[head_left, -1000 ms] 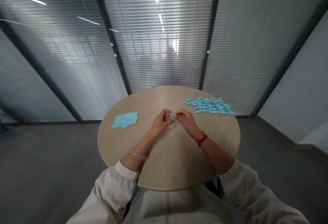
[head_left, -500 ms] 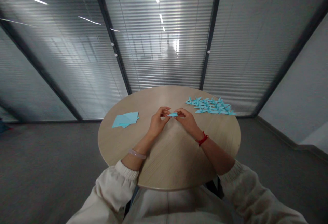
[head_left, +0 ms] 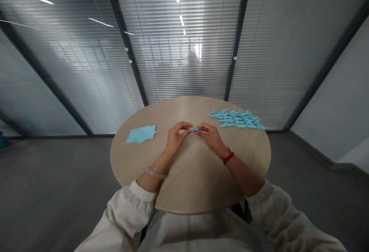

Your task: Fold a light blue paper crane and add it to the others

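Head view: since the previous frame, the folded paper (head_left: 194, 129) changes from a broader, lighter shape to a narrow strip, and the fingers of the left hand (head_left: 175, 138) come down closer to it. The right hand (head_left: 211, 137) shifts only slightly. The sheets (head_left: 142, 133) and the cranes (head_left: 238, 119) keep their positions.

The folded paper is located between the two hands, near the middle of the desk (head_left: 190, 179). The left fingers pinch its left end, thumb on the near side and index finger on the far side, with an open loop between thumb and index. The right fingers pinch its right end in the same manner, curled more compactly. The individual folds are too small to make out, and contact between the paper and the desk cannot be determined.

The sheets, light blue, lie flat at the left part of the desk, overlapping at different angles, well apart from the left hand. The cranes, of the same blue, stand close together in rows at the far right part of the desk, beyond the right hand.

A pale bangle (head_left: 155, 173) encircles the left wrist; a red cord (head_left: 227, 156) encircles the right wrist. Behind the desk, blinds (head_left: 184, 84) hang between dark frame posts (head_left: 238, 29).
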The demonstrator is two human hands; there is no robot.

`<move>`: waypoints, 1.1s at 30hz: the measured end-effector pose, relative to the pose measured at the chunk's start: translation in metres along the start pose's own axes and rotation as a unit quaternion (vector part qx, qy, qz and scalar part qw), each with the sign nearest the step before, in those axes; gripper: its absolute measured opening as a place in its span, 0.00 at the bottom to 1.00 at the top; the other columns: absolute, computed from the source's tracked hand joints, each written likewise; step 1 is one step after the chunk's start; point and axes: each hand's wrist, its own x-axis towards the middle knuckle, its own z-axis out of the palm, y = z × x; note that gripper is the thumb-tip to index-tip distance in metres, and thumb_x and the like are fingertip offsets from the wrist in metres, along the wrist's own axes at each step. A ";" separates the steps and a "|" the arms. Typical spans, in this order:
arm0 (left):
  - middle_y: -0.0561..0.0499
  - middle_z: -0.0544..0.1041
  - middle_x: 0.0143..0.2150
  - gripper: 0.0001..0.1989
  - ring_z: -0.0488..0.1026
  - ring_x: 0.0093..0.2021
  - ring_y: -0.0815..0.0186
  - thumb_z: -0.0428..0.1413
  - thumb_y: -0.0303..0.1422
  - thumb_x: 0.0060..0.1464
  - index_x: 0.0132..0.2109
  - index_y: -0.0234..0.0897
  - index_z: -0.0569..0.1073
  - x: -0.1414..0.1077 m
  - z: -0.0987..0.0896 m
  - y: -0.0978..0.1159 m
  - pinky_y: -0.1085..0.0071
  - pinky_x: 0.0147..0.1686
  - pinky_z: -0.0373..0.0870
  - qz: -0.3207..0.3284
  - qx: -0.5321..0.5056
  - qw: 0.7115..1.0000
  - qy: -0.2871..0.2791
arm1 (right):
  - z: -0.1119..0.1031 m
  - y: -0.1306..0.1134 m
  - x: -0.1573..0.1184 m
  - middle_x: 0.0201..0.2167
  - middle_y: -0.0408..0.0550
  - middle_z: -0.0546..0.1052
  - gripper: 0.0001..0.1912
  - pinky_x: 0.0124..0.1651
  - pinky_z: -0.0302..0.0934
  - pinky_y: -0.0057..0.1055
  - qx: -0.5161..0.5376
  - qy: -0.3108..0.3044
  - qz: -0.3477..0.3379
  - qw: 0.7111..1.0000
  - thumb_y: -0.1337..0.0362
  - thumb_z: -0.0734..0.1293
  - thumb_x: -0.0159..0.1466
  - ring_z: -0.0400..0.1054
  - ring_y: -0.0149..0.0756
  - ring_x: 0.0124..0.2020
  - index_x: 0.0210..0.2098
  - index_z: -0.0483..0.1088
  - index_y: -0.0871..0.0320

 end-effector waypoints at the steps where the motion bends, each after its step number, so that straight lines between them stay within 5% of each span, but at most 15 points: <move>1: 0.48 0.80 0.37 0.12 0.76 0.38 0.64 0.62 0.42 0.52 0.37 0.37 0.77 0.000 0.000 0.000 0.66 0.43 0.73 -0.001 0.004 1.000 0.002 | 0.000 -0.001 0.000 0.36 0.46 0.80 0.11 0.49 0.65 0.36 -0.003 0.000 -0.002 1.000 0.55 0.72 0.56 0.73 0.39 0.40 0.35 0.76 0.55; 33: 0.47 0.82 0.36 0.13 0.78 0.36 0.62 0.63 0.43 0.49 0.35 0.37 0.79 -0.001 0.002 0.006 0.66 0.40 0.75 -0.084 -0.045 0.995 0.012 | 0.002 -0.005 0.000 0.33 0.46 0.81 0.15 0.44 0.67 0.37 0.071 0.017 0.075 0.995 0.52 0.75 0.50 0.75 0.41 0.37 0.32 0.78 0.55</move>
